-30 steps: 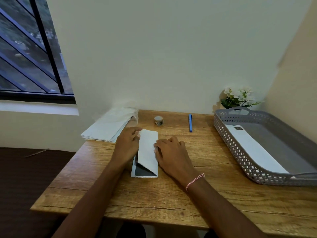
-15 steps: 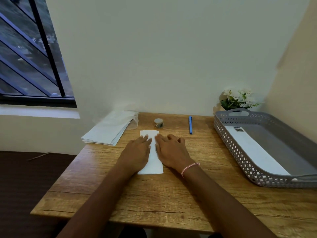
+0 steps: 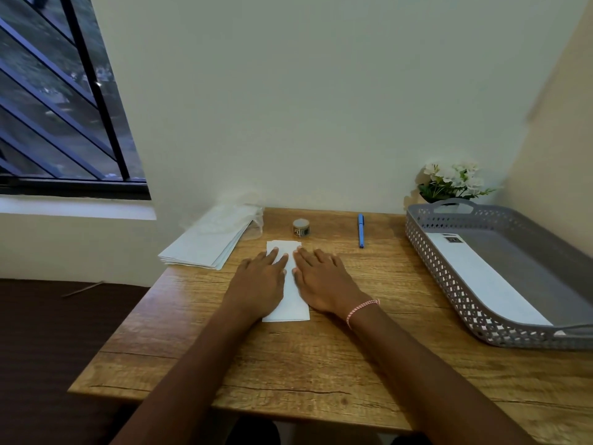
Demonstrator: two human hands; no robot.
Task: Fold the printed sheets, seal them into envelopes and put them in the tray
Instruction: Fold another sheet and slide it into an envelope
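While both hands lie flat on it, the folded sheet point(image 3: 290, 300) sits mid-desk, its long edges running away from the person.

Left to right:
- Barred window point(image 3: 64, 107).
- White stack point(image 3: 205, 244) at the far-left corner, envelopes or sheets, cannot tell.
- Left hand point(image 3: 260, 281), fingers straight, pressing the sheet's left half.
- Right hand point(image 3: 321, 281), flat on the right half.

Judgement: the paper is light, thin and limp, creases readily, and likely slides on the smooth wood-grain desk point(image 3: 321, 364). Best lifted by pinching the free near edge.

- Beyond the hands: tape roll point(image 3: 301, 227), blue pen point(image 3: 361, 230).
- Far right: grey lattice tray point(image 3: 426, 252) holding one white envelope point(image 3: 481, 277), flowers point(image 3: 449, 181) behind it.

Plain walls meet in the right corner.
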